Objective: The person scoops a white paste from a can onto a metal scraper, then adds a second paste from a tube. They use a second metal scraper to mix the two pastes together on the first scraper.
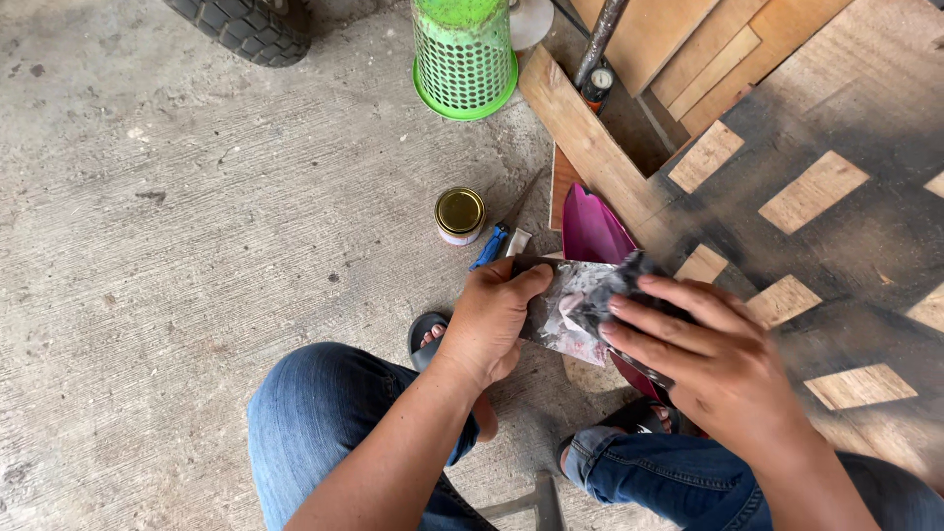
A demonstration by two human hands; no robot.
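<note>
My left hand [489, 320] pinches one end of a dirty grey rag [575, 305] above my knees; my right hand [713, 359] presses flat on the other end; I think it is soft, light and floppy, so holding both ends works best.

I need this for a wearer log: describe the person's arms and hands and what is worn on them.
Both forearms are bare, with no sleeves in view. The left hand and the right hand wear no gloves, and no rings, watch or bracelets show. The fingernails are short and unpainted. Lower down, the person wears blue jeans and dark sandals.
</note>
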